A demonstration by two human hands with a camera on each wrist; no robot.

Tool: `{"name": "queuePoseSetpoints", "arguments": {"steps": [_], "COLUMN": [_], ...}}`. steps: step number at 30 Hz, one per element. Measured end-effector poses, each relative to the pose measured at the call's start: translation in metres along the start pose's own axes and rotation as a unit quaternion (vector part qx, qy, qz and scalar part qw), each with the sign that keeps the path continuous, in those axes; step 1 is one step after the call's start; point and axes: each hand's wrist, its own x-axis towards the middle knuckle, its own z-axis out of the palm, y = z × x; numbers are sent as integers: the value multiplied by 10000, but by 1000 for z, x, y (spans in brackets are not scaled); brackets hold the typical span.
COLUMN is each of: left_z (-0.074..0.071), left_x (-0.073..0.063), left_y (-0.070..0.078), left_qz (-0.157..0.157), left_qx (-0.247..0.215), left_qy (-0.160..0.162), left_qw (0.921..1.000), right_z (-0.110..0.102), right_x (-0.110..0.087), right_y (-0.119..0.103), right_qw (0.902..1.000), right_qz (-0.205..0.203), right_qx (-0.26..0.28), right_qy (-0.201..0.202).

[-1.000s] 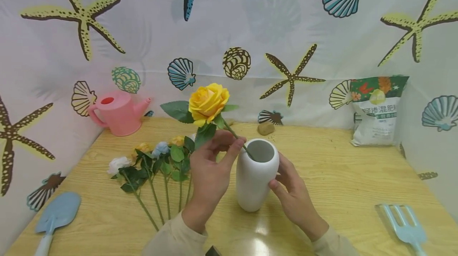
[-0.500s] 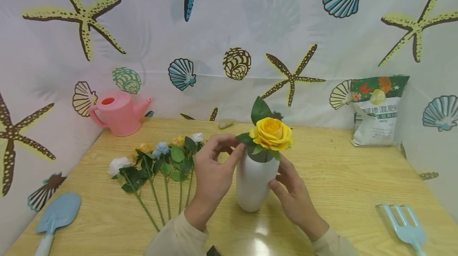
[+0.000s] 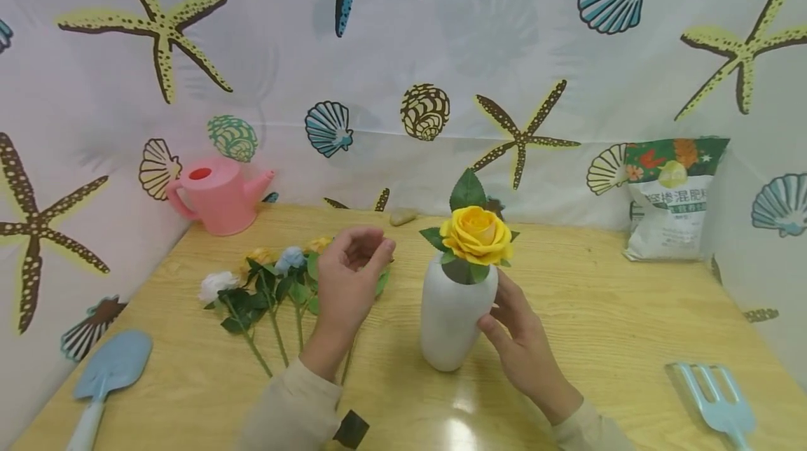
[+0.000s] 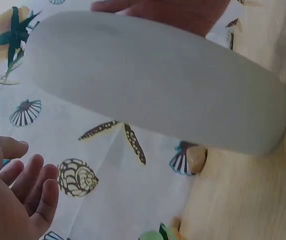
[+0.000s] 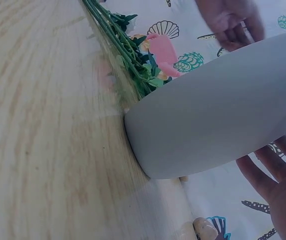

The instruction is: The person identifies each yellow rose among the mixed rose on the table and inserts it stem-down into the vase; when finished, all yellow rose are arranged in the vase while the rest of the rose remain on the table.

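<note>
In the lower middle of the frame, my right hand (image 3: 528,351) is gripping a white vase (image 3: 454,318); a yellow rose (image 3: 477,235) is standing in it. My left hand (image 3: 345,290) is hovering further left, fingers loosely bent.

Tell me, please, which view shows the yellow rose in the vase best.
The head view: the yellow rose faces the camera, petals clear. The left wrist view shows its underside near one edge; the right wrist view misses it.

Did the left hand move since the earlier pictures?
Yes: in the head view, the left hand has moved left, away from the white vase.
</note>
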Motion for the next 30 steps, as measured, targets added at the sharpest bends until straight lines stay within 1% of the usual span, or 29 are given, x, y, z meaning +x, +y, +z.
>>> {"name": "queuePoseSetpoints", "arguments": {"steps": [2,3,5,6,8,10,12,14,17,22,26,30], "left_z": [-8,-12,-20,-24,-31,-37,-42,-45,-46,-47,-48,-50], "left_x": [0,-1,-5,-7,-11,-15,-18,-20,-22,-26,-27,-28], "left_y": [-8,-12,-19,-23,-30,-37,-43,-49,-55,-61,-63,-62], "left_qz": [-413,-589,-852,-968,-1054,-1112,-1137,-1161,-1194,-1203,-1105,-1016], "left_qx": [590,953,1743,2100,2648,3029,3330,3525,3689,3856,3899,3829], "left_qy": [-189,-311,-571,-713,-978,-1222,-1425,-1586,-1786,-2047,-2182,-2304], "left_qw": [9972,9932,9793,9703,9535,9386,9252,9149,9043,8916,8878,8888], "right_z": [-1,-1,-1,-2,-2,-2,-2,-2,-2,-1,0,1], "right_x": [0,0,0,0,0,0,0,0,0,0,0,0], "right_y": [1,1,1,1,1,1,0,0,0,-1,-1,-2], "right_qw": [10000,9999,9998,9998,9998,9998,9998,9998,9998,9997,9997,9997], "right_qz": [-90,-131,-188,-192,-161,-123,-107,-85,-40,7,52,123], "right_qx": [18,36,66,72,100,130,134,135,159,217,200,165], "right_qy": [-8,-5,18,31,64,82,91,102,112,103,104,92]}}
